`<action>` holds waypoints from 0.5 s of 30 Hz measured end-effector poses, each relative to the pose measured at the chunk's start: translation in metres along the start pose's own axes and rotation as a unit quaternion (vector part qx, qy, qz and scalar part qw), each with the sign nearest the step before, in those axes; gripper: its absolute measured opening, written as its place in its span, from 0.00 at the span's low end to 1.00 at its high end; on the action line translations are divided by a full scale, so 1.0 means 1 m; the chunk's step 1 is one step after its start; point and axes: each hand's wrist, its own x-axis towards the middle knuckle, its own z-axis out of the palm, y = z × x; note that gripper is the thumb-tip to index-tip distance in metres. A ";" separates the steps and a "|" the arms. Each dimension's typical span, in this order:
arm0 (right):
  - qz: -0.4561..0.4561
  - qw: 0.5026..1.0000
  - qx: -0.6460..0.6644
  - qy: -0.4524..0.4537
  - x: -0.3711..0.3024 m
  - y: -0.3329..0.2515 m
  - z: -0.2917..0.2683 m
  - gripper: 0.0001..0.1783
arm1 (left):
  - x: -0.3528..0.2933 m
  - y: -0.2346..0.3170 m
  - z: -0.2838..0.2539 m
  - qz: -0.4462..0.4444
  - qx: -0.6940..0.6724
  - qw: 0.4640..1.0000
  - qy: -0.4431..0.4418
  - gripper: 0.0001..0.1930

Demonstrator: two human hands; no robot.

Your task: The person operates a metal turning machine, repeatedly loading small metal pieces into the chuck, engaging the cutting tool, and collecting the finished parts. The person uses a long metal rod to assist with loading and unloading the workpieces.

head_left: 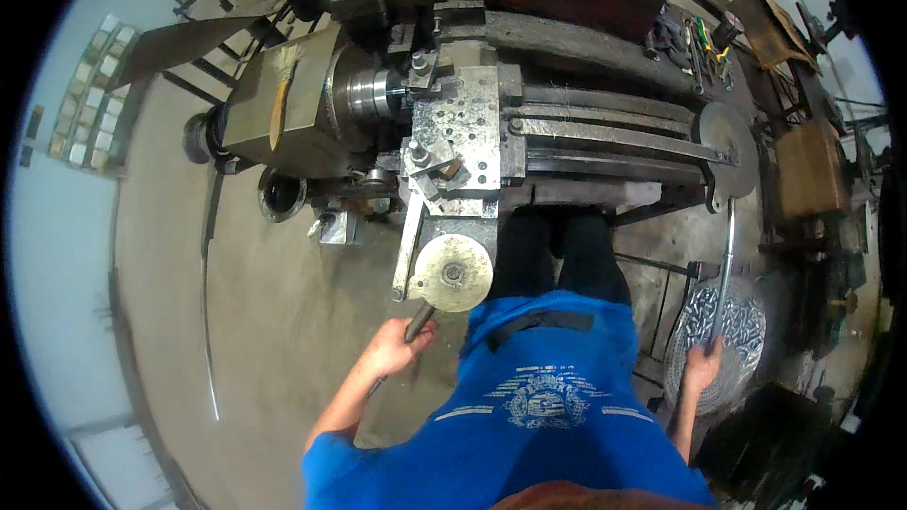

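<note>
Both hands closed on the levers of a lathe

The left hand (392, 348) is wrapped around a dark lever (419, 323) at the near edge of a pale round disc (454, 269), left of the person's legs. That lever's long axis runs slantwise, from the disc toward near left, its tip showing past the fist. The right hand (702, 366) is curled about the near end of a long silver lever (727, 264), fingers folded. This one stands off a grey disc (729, 146) at the lathe's right end; its axis runs nearly straight from far to near, leaning slightly left at the near end. Below it sits a mesh basket (673, 373) of metal bolts (701, 314). Far of the pale disc lies the cross slide (463, 118); to its left, a brush (281, 106) rests on the headstock (248, 123), bristles far, handle tip near
</note>
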 end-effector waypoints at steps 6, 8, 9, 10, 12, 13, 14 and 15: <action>-0.039 0.977 -0.207 -0.015 0.091 -0.029 0.005 0.37 | -0.007 0.013 -0.002 -0.033 0.018 0.999 0.024 0.12; -0.118 0.961 -0.250 0.025 0.156 0.020 0.005 0.32 | -0.007 0.009 -0.002 -0.044 0.028 0.999 0.017 0.12; -0.109 0.957 -0.269 0.006 0.192 0.041 0.005 0.30 | -0.007 0.004 0.001 -0.043 0.015 0.999 0.016 0.12; -0.095 0.955 -0.281 -0.014 0.223 0.058 0.009 0.28 | -0.007 0.005 0.000 -0.049 0.030 0.998 0.019 0.12; -0.168 0.940 -0.290 0.066 0.299 0.124 0.024 0.26 | -0.001 0.006 -0.005 -0.054 0.058 0.997 0.009 0.11; -0.158 0.935 -0.315 0.047 0.343 0.121 0.027 0.24 | 0.001 -0.011 -0.003 -0.033 0.015 0.999 0.002 0.11; -0.146 0.929 -0.339 0.032 0.376 0.106 0.025 0.23 | 0.001 -0.018 -0.002 -0.029 0.003 1.000 -0.002 0.12; -0.134 0.922 -0.364 0.023 0.397 0.066 0.027 0.22 | -0.003 -0.020 0.002 -0.029 -0.010 1.000 0.001 0.12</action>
